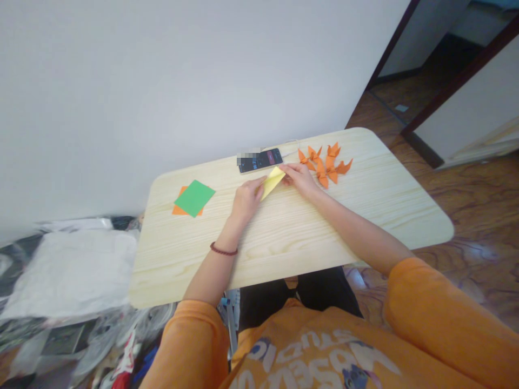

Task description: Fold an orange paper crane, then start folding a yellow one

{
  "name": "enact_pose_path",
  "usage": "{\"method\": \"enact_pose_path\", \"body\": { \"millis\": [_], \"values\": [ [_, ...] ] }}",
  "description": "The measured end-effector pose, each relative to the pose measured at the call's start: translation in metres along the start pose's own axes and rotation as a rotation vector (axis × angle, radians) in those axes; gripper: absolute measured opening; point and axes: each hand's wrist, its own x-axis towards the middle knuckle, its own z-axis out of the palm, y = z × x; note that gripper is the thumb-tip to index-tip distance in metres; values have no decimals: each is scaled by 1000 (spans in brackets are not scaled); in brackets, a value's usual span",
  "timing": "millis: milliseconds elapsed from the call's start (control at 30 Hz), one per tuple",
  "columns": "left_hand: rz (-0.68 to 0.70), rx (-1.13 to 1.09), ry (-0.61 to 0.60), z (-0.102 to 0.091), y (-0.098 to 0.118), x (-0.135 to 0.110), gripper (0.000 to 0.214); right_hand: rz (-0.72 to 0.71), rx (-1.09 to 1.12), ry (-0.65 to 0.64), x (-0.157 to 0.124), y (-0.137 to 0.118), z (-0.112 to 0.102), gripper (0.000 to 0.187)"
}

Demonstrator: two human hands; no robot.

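Observation:
A folded yellow paper [272, 182] is held between both my hands above the middle of a light wooden table [284, 232]. My left hand [246, 198] pinches its lower left edge, and a dark red bead bracelet sits on that wrist. My right hand [299, 178] pinches the paper's upper right corner. Just right of my right hand lie several folded orange paper figures [327, 162]. A green paper sheet [194, 198] lies on an orange sheet [178, 208] at the table's left.
A dark phone [260, 160] with a lit screen lies at the table's far edge, against the white wall, with a cable running right. White bags and clutter [68, 281] fill the floor at left. Wooden floor and a doorway are at right.

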Motion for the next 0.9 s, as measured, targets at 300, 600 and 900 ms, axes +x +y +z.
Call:
{"method": "enact_pose_path", "body": {
  "millis": [300,600,900],
  "values": [
    [-120,-40,79,-3,2,0,34,41,56,-19,0,-1,2,30],
    [-243,-130,220,-2,3,2,35,-371,-477,-224,-17,-2,3,65],
    [-164,-389,197,1,-2,4,70,-491,-702,-151,-15,5,7,23]
  ]
}}
